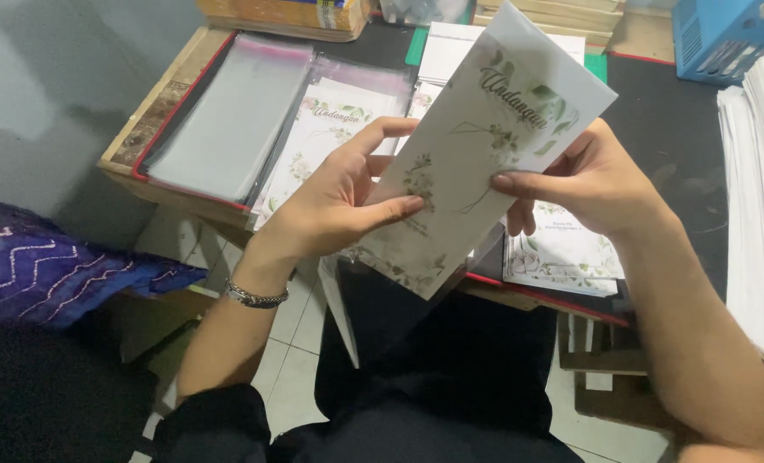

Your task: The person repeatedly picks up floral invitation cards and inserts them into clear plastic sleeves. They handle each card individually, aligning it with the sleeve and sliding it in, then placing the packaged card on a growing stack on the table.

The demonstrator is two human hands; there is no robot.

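Both hands pinch floral card (476, 146) tilted over desk (656, 120): left hand (339, 201), right hand (592, 180).

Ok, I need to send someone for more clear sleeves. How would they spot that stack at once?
Start at the low wooden table with its red-edged black mat. On its far left lies the stack of clear plastic sleeves, left of the stack of floral invitation cards. Unlike those, the sleeves show no print and look glossy grey.
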